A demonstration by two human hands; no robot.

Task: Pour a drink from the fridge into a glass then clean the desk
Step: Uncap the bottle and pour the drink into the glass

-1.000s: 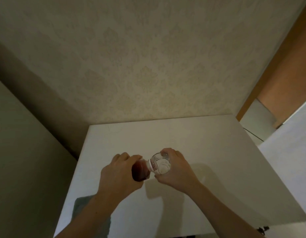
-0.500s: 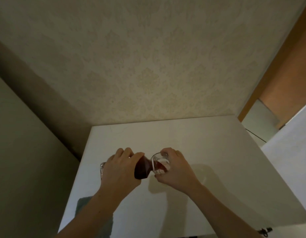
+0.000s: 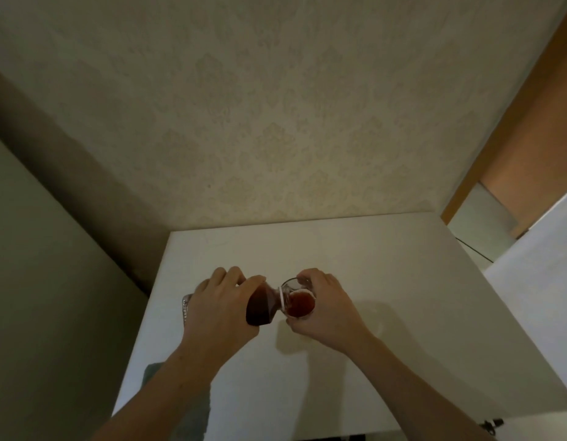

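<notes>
1. A bottle of dark red-brown drink is held in the left hand, whose fingers are wrapped closed around its body. The bottle is tipped far over to the right, with its neck at the rim of the glass.

2. The glass is gripped by the right hand, the fingers curled around its far side and the thumb on the near side. Whether it rests on the desk or is lifted slightly cannot be told.

3. Dark drink is seen inside the glass, with a pale foamy ring at its surface. The pour is therefore judged to be under way, and the glass looks partly filled.

4. Fetching the bottle from the fridge is taken as done, since the bottle is at the desk with no cap on it. No fridge is in view.

5. A grey cloth lies at the near left edge of the desk, partly hidden by the left forearm. It appears untouched.

6. Left to do, as judged: the pour is to be finished, the bottle set upright, and the desk wiped. No spill can be made out on the white desk top.
</notes>
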